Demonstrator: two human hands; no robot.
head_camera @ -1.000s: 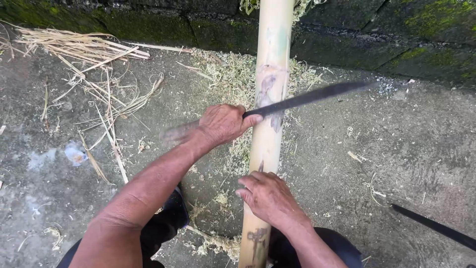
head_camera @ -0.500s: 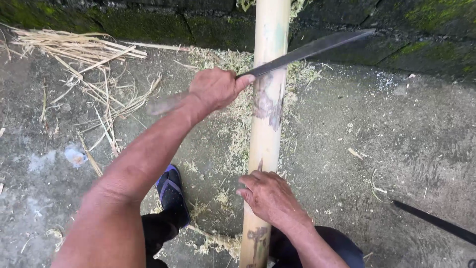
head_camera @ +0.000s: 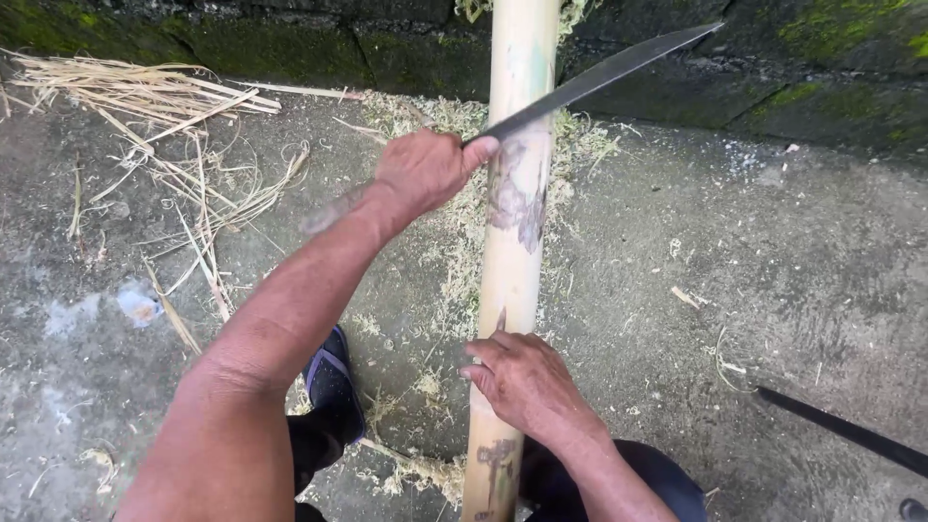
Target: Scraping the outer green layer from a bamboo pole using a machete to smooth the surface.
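left hand (head_camera: 425,169) fisted, arm stretched forward; right hand (head_camera: 522,382) lower, palm down, fingers spread.

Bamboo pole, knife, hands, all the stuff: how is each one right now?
Bamboo pole: lying on the ground, partly scraped.
Long knife: blade across the pole.
Left hand: gripping the knife.
Right hand: pressing the pole.
Shavings: scattered beside the pole.
Dry strips: piled loose.
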